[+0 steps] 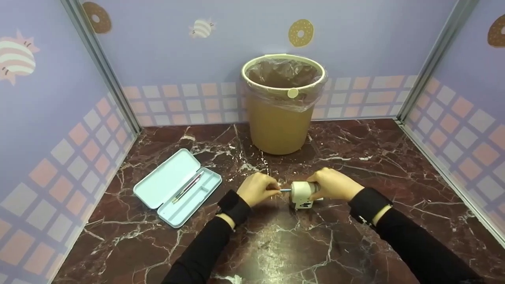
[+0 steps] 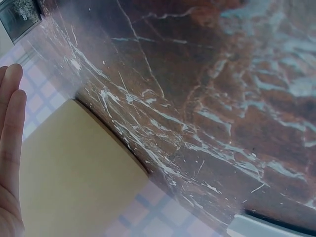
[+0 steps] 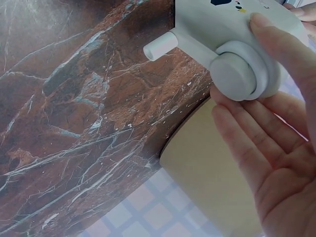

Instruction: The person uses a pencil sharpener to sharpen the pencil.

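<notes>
In the head view, a white hand-crank pencil sharpener point(image 1: 302, 193) stands on the dark marbled table. My right hand point(image 1: 335, 184) grips its body from the right side, thumb and fingers around it. Its crank handle point(image 3: 160, 46) sticks out at the side in the right wrist view. My left hand point(image 1: 258, 189) pinches a thin blue pencil point(image 1: 285, 190) whose far end meets the sharpener's front. Only some fingers point(image 2: 12, 123) of that hand show in the left wrist view, with the sharpener's shavings box point(image 2: 22, 17) in the top corner.
An open light blue pencil case point(image 1: 167, 177) lies at the left, with several pencils point(image 1: 187, 188) in its tray. Behind the hands stands a beige bin point(image 1: 280, 126) lined with a clear bag. Patterned panels point(image 1: 189, 47) wall in the table at the back and sides.
</notes>
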The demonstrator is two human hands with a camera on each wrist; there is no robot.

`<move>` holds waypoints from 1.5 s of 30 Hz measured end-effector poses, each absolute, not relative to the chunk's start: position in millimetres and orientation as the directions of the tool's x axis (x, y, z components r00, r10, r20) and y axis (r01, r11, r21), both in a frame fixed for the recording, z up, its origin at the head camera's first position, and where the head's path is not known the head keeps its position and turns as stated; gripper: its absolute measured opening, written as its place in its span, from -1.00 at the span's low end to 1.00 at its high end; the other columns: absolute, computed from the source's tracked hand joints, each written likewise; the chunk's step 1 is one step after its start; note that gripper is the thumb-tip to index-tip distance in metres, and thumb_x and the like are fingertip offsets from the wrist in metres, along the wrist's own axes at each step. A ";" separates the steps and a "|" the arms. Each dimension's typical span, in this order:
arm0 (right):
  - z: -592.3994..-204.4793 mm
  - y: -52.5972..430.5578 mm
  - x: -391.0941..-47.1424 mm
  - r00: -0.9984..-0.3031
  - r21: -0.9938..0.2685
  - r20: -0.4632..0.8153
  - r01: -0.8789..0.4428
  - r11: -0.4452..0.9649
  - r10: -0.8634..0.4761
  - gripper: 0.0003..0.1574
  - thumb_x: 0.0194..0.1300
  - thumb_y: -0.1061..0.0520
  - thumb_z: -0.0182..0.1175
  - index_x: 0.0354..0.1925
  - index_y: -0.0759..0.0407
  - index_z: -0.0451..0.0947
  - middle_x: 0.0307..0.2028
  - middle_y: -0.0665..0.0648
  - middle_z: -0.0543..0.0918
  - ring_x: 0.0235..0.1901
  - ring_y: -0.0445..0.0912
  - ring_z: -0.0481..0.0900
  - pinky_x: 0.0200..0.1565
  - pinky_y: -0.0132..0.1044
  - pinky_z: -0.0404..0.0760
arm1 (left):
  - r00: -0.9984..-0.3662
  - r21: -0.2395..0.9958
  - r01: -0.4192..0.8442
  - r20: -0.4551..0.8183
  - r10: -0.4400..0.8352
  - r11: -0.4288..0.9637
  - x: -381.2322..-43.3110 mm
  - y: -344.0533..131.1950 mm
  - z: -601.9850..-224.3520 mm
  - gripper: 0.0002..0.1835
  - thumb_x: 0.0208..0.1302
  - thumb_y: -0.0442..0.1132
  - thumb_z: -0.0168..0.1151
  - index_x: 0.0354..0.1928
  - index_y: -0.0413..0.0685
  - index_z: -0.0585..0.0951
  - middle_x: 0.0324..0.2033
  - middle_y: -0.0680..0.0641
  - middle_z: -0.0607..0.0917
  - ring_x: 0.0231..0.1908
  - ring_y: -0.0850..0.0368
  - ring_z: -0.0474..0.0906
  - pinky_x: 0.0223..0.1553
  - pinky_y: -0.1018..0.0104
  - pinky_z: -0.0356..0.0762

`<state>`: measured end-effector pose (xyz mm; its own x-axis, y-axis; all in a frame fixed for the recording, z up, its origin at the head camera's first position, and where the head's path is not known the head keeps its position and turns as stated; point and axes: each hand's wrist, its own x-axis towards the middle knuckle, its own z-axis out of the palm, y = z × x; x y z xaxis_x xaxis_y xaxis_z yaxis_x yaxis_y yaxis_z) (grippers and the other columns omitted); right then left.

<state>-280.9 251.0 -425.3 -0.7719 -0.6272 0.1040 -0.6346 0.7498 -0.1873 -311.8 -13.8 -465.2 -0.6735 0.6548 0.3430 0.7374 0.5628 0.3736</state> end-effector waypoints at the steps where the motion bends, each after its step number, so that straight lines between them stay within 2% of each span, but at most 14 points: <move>1: -425.3 250.6 -280.9 -0.771 -0.188 0.104 -0.635 0.749 -0.628 -0.64 -0.04 0.10 0.60 -0.30 0.25 0.73 -0.42 0.12 0.80 -0.55 -0.23 0.56 -0.44 -0.35 0.50 | -0.673 0.372 0.738 0.341 0.657 0.563 -311.8 -14.3 -465.1 -0.89 0.19 -0.17 0.47 -0.35 -0.05 0.81 -0.38 -0.02 0.86 -0.42 0.11 0.77 -0.26 0.29 0.71; 6: -424.6 249.8 -280.4 -0.771 -0.187 0.106 -0.636 0.749 -0.628 -0.65 -0.06 0.10 0.60 -0.31 0.25 0.73 -0.43 0.12 0.80 -0.55 -0.23 0.57 -0.44 -0.34 0.52 | -0.656 0.367 0.753 0.351 0.669 0.546 -312.9 -16.7 -463.7 -0.90 0.19 -0.19 0.48 -0.36 -0.06 0.81 -0.38 -0.03 0.86 -0.41 0.09 0.77 -0.26 0.25 0.72; 13: -424.2 249.5 -280.4 -0.774 -0.195 0.102 -0.631 0.751 -0.625 -0.65 -0.07 0.10 0.61 -0.33 0.24 0.73 -0.42 0.13 0.81 -0.54 -0.20 0.61 -0.42 -0.32 0.56 | -0.667 0.394 0.741 0.338 0.664 0.544 -313.0 -22.3 -463.3 -0.91 0.18 -0.21 0.49 -0.38 -0.06 0.81 -0.42 -0.02 0.85 -0.43 0.11 0.76 -0.30 0.25 0.70; 21: -425.2 247.2 -281.1 -0.777 -0.182 0.084 -0.627 0.757 -0.624 -0.66 -0.04 0.09 0.60 -0.35 0.23 0.71 -0.47 0.11 0.77 -0.57 -0.23 0.53 -0.48 -0.36 0.46 | -0.663 0.395 0.744 0.336 0.669 0.539 -312.2 -26.0 -464.7 -0.92 0.17 -0.21 0.49 -0.38 -0.06 0.82 -0.43 -0.02 0.85 -0.45 0.15 0.73 -0.35 0.31 0.64; 27: -424.5 248.2 -281.0 -0.771 -0.198 0.092 -0.635 0.747 -0.631 -0.67 -0.05 0.09 0.60 -0.35 0.23 0.71 -0.49 0.10 0.77 -0.59 -0.25 0.51 -0.49 -0.37 0.46 | -0.656 0.399 0.747 0.320 0.683 0.531 -312.6 -31.6 -462.7 -0.91 0.20 -0.20 0.46 -0.33 -0.06 0.82 -0.37 -0.03 0.86 -0.40 0.10 0.76 -0.28 0.23 0.69; 35: -420.3 256.1 -279.5 -0.788 -0.202 0.098 -0.613 0.764 -0.607 -0.69 -0.09 0.13 0.60 -0.39 0.23 0.70 -0.51 0.09 0.76 -0.61 -0.28 0.43 -0.48 -0.35 0.43 | -0.707 0.414 0.704 0.332 0.624 0.577 -313.2 -63.0 -461.9 -0.94 0.15 -0.23 0.50 -0.37 -0.05 0.82 -0.40 -0.03 0.86 -0.41 0.10 0.79 -0.27 0.27 0.71; 38: -419.4 253.7 -279.9 -0.792 -0.200 0.095 -0.609 0.768 -0.603 -0.69 -0.07 0.13 0.60 -0.40 0.23 0.69 -0.54 0.08 0.73 -0.61 -0.26 0.40 -0.49 -0.35 0.40 | -0.705 0.458 0.703 0.349 0.617 0.544 -312.2 -69.1 -461.9 -0.92 0.18 -0.24 0.48 -0.32 -0.08 0.82 -0.37 -0.07 0.86 -0.40 0.09 0.80 -0.26 0.31 0.72; 45: -423.3 244.9 -279.8 -0.789 -0.198 0.093 -0.612 0.765 -0.607 -0.70 -0.07 0.14 0.60 -0.39 0.23 0.70 -0.50 0.09 0.76 -0.59 -0.25 0.47 -0.47 -0.33 0.45 | -0.761 0.592 0.639 0.397 0.513 0.491 -302.8 -78.4 -470.1 -0.91 0.17 -0.26 0.49 -0.33 -0.14 0.82 -0.41 -0.11 0.85 -0.45 0.10 0.78 -0.33 0.42 0.69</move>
<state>-279.8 244.9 -423.3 -0.7892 -0.6071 0.0926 -0.6121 0.7655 -0.1985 -302.8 -78.4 -470.1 -0.7612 0.5127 0.3972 0.6394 0.4907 0.5919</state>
